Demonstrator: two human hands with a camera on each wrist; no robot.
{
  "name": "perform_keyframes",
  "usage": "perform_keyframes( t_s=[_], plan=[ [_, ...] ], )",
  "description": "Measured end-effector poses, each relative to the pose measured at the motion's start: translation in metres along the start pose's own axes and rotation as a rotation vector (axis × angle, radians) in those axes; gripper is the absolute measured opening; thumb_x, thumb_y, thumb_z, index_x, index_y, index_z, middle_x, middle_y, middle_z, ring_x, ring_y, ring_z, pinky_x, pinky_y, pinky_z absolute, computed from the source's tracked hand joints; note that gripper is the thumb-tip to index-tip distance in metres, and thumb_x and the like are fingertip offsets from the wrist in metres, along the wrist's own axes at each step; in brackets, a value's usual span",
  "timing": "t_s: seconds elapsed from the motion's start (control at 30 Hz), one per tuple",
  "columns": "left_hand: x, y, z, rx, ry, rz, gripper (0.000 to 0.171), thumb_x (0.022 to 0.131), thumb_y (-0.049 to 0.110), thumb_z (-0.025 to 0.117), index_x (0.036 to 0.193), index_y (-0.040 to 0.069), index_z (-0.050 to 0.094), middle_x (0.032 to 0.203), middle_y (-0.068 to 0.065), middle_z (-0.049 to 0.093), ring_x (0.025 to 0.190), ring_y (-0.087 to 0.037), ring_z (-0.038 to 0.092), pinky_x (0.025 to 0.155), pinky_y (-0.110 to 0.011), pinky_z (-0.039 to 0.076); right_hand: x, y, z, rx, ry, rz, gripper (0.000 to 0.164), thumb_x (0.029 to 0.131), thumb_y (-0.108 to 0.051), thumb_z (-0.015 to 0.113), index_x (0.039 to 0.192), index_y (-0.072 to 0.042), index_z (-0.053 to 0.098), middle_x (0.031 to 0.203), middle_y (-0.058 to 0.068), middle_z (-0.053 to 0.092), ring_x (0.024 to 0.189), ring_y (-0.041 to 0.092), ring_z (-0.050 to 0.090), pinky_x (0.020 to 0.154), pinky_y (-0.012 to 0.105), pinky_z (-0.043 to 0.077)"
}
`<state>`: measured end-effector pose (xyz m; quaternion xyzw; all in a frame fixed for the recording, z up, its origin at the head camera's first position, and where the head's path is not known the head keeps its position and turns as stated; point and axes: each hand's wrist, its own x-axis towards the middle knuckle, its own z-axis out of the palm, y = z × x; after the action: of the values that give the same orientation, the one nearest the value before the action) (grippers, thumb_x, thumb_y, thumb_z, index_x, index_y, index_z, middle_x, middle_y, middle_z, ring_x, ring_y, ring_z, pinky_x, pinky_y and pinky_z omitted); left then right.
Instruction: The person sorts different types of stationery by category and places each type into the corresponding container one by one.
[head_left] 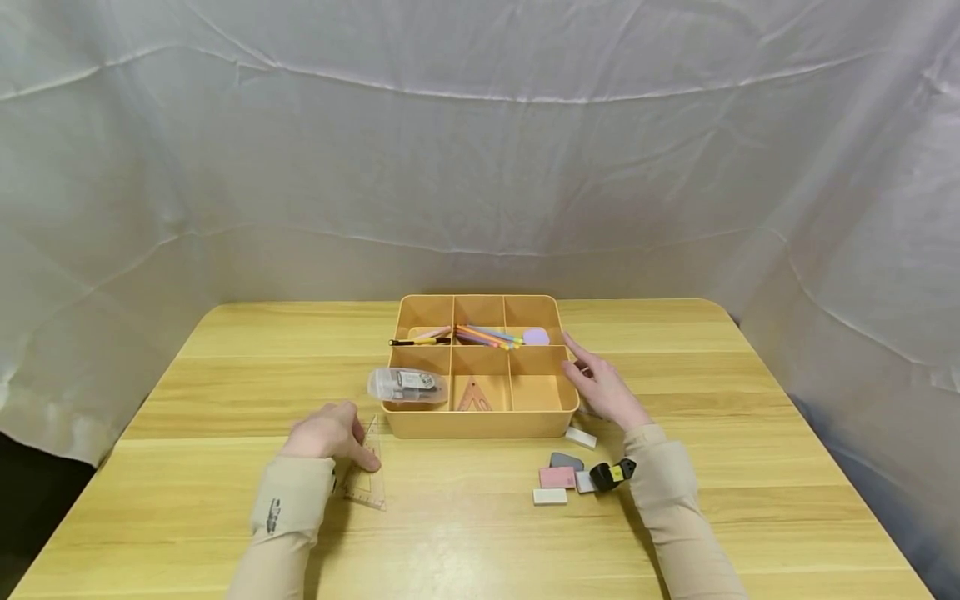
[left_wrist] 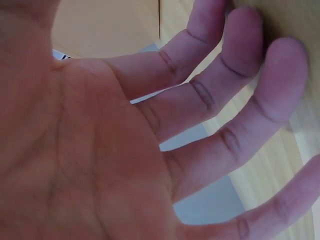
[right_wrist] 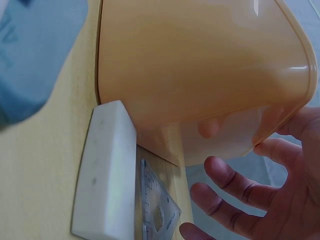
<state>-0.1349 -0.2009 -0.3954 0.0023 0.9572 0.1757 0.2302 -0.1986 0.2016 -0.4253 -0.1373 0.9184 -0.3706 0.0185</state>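
Note:
My left hand (head_left: 326, 433) is low over a clear set square (head_left: 371, 492) on the table, its thumb on the square's edge. In the left wrist view its fingers (left_wrist: 285, 65) are spread and gently bent, tips at the tabletop; the thumb is not visible there. A yellow-orange compartment organizer (head_left: 480, 423) stands in the middle. My right hand (head_left: 607, 396) holds its right rim with thumb and index finger, the other fingers spread outside the wall. Beside that wall lie a white eraser (right_wrist: 105, 170) and another clear ruler piece (right_wrist: 157, 207).
The organizer holds several coloured pens (head_left: 483, 335), a purple item (head_left: 536, 336), a yellow-black pen (head_left: 420, 340), an orange set square (head_left: 474, 396) and a clear plastic case (head_left: 407, 385). Several erasers, including a pink one (head_left: 557, 477), and a black-yellow item (head_left: 611, 474) lie right of centre.

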Motion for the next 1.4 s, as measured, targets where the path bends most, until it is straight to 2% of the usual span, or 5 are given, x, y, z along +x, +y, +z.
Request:
perform_keyframes(
  t_s=[0.17, 0.4, 0.73, 1.07, 1.4],
  plan=[
    [0.001, -0.001, 0.001, 0.000, 0.013, -0.007, 0.048, 0.070, 0.036, 0.091, 0.098, 0.004, 0.068, 0.097, -0.008, 0.071, 0.089, -0.022, 0.063, 0.081, -0.044, 0.057, 0.000, 0.000, 0.000, 0.000, -0.001, -0.007, 0.055, 0.107, -0.026, 0.046, 0.157, -0.006, 0.032, 0.107, 0.022, 0.069, 0.094, 0.028, 0.065, 0.087, 0.044, 0.053],
    [0.000, 0.003, 0.002, -0.026, 0.028, -0.028, 0.050, 0.069, 0.046, 0.089, 0.092, 0.006, 0.068, 0.087, -0.004, 0.069, 0.078, -0.018, 0.059, 0.066, -0.033, 0.051, -0.001, 0.001, 0.000, 0.000, 0.004, -0.014, 0.055, 0.107, -0.025, 0.046, 0.157, -0.006, 0.033, 0.107, 0.022, 0.069, 0.095, 0.029, 0.064, 0.087, 0.045, 0.053],
    [0.005, 0.000, 0.002, -0.028, 0.052, -0.043, 0.049, 0.071, 0.040, 0.090, 0.099, 0.005, 0.069, 0.096, -0.007, 0.072, 0.083, -0.021, 0.061, 0.074, -0.039, 0.052, 0.000, 0.001, -0.001, 0.000, -0.002, -0.008, 0.055, 0.107, -0.026, 0.046, 0.157, -0.006, 0.032, 0.108, 0.021, 0.068, 0.095, 0.028, 0.064, 0.088, 0.044, 0.053],
    [0.009, -0.016, 0.003, -0.066, 0.222, -0.064, 0.046, 0.083, 0.040, 0.080, 0.105, 0.003, 0.064, 0.104, -0.016, 0.070, 0.089, -0.029, 0.064, 0.076, -0.045, 0.051, -0.001, 0.001, 0.000, 0.002, -0.007, -0.007, 0.055, 0.108, -0.026, 0.045, 0.157, -0.007, 0.032, 0.108, 0.022, 0.068, 0.095, 0.028, 0.065, 0.087, 0.045, 0.053],
    [-0.003, -0.018, -0.005, -0.015, 0.115, -0.031, 0.079, 0.066, 0.044, 0.091, 0.120, 0.001, 0.054, 0.106, -0.018, 0.058, 0.095, -0.033, 0.059, 0.082, -0.054, 0.052, -0.001, 0.001, 0.000, 0.002, -0.008, -0.006, 0.055, 0.108, -0.026, 0.045, 0.157, -0.007, 0.032, 0.105, 0.020, 0.067, 0.092, 0.027, 0.063, 0.085, 0.041, 0.052]
  ],
)
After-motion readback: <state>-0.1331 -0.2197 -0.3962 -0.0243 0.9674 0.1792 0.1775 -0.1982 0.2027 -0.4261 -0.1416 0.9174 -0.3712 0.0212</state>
